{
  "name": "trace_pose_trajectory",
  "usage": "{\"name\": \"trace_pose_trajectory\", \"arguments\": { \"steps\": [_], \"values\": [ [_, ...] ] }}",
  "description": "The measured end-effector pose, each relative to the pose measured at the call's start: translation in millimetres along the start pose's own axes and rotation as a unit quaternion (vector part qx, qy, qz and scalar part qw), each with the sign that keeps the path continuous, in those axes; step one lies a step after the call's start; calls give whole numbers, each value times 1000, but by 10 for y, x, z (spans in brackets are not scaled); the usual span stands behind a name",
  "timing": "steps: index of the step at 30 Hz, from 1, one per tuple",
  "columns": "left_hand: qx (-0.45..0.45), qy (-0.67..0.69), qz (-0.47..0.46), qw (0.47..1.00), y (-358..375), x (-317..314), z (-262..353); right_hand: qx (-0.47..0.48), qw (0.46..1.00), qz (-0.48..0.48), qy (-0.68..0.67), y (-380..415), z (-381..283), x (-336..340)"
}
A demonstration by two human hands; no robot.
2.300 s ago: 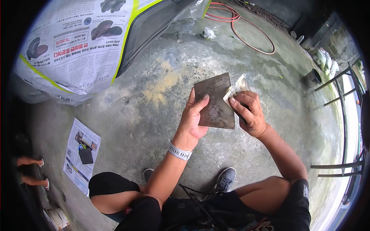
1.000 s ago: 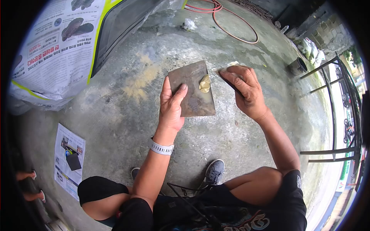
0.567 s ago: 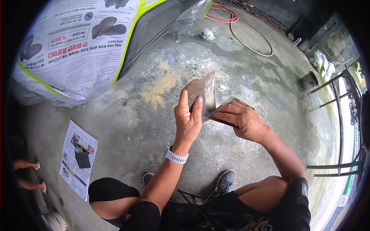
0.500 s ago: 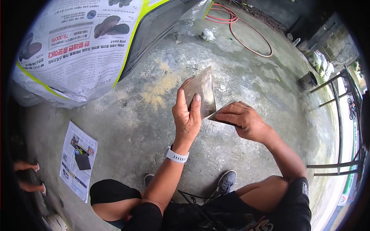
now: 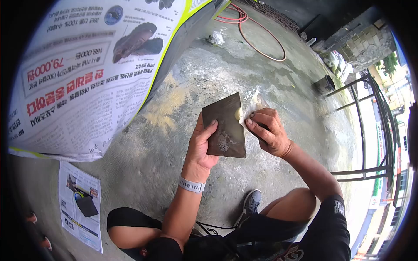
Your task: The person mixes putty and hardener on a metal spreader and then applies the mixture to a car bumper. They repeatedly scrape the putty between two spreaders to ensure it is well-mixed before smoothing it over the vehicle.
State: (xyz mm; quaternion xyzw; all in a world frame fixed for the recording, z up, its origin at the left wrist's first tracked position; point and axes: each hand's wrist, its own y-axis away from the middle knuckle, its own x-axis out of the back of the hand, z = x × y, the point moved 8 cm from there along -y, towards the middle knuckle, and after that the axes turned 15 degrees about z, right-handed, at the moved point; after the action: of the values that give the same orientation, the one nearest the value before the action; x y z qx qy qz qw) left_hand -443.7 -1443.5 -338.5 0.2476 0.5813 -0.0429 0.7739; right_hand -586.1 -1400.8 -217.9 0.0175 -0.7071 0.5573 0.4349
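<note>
My left hand [image 5: 203, 143] grips a dark flat square plate [image 5: 226, 130] by its left side, thumb on top. A pale smear and a yellowish blob [image 5: 238, 114] show on the plate. Just right of it, my right hand [image 5: 269, 130] is closed on a thin flat blade [image 5: 257, 102], whose light, shiny face meets the plate's right edge near the blob. The fingers cover the lower part of the blade.
Newspaper-covered panel [image 5: 87, 74] edged with yellow-green tape at upper left. A newspaper sheet [image 5: 80, 226] with a dark square pad [image 5: 86, 206] lies on the floor. Red hose [image 5: 278, 58], black bucket [image 5: 324, 85] and metal frame [image 5: 363, 126] stand beyond. Someone's feet show at lower left.
The plate has turned flatter toward the camera. My right hand has tilted its blade upright beside the plate's right edge. The view has shifted, bringing the covered panel closer.
</note>
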Motion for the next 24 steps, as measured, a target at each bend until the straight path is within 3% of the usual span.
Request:
{"name": "trace_pose_trajectory", "arguments": {
  "steps": [5, 9, 15, 24],
  "values": [
    [31, -56, -35, 997, -169, -108, 282, -32, 992, -83, 91, -372, 134, 255],
    [28, -100, -26, 994, -219, -178, 457, -24, 989, -119, 83, -622, 169, 274],
    [-91, -148, 18, 985, -350, 55, 679, 23, 989, -145, 22, -529, 324, -93],
    [-186, -179, 141, 956, -338, 564, 638, 122, 971, -191, -77, -331, 471, -732]
  ]
}}
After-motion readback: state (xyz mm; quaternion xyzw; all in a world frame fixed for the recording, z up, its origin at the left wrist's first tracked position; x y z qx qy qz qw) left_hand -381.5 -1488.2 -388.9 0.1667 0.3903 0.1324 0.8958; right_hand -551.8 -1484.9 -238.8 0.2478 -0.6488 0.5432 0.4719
